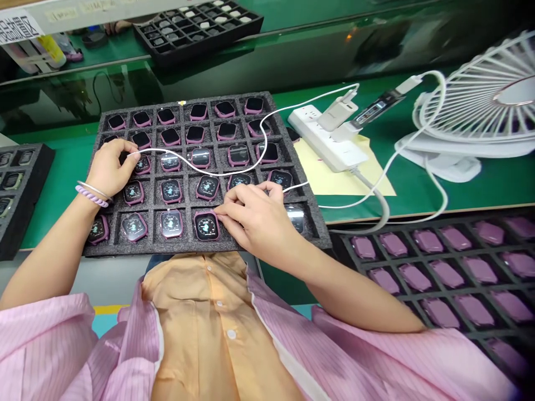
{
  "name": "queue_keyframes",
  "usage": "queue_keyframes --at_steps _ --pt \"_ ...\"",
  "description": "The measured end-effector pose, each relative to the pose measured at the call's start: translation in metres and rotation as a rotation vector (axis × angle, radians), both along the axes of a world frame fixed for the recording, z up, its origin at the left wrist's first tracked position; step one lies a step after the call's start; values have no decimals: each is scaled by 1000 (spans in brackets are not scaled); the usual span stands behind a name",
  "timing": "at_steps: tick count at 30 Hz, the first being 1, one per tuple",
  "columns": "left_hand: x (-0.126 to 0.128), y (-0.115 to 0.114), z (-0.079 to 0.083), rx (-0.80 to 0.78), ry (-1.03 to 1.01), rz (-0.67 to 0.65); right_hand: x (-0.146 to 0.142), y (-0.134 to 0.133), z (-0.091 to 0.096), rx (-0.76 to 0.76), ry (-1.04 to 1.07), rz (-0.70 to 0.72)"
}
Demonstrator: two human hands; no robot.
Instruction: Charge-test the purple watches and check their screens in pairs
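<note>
With the right hand (259,220), the fingers are bent and their tips are set against the right edge of a purple-rimmed watch (207,225) with a lit dial; whether anything is gripped under the fingers cannot be told. By the left hand (112,170), the end of a white cable (209,173) is pinched between thumb and forefinger, over a compartment partly hidden by the hand (a pale purple coil (92,196) is worn on that wrist). Both hands are held over a dark foam tray (320,234), in whose compartments more such watches are seated. Lit dials are shown between the hands and toward the body, while the screens beyond them are mostly dark. From behind the right hand, a second white cable (295,186) is led off to the right. Farther out on that side, a white power strip (328,142) is laid on yellow paper (338,188), and the first cable is run to a white charger block (337,113) standing on it. A white fan (497,94) is stood farther right. Below it, to the right of the right forearm, purple pieces (413,277) are held in another dark tray (411,245). Left of the left hand, a third tray (37,172) is partly seen.
</note>
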State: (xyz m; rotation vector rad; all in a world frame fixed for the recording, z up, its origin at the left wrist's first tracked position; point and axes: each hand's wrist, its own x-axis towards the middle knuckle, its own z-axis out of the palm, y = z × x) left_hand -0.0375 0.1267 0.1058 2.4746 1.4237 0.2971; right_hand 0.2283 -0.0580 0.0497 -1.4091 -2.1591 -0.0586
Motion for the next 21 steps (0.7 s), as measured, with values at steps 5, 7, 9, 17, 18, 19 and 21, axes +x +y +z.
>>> queue_keyframes --at_steps 5,7,9,17,18,19,21 --pt "0 -1 0 7 -21 -15 0 0 0 -24 8 -11" --pt "-1 0 -1 10 -24 -17 -1 0 0 -26 3 -17" --pt "-1 0 -2 9 -27 -24 -1 0 0 -21 -6 -20" --pt "-1 0 -4 2 -36 -46 -2 0 1 6 -19 -5" --pt "-1 0 -4 2 -39 -45 -2 0 1 2 -22 -6" --pt "-1 1 -4 2 -42 -45 -2 0 1 -2 -26 -8" --pt "-2 2 -4 5 -38 -48 -2 -1 1 -5 -32 -11"
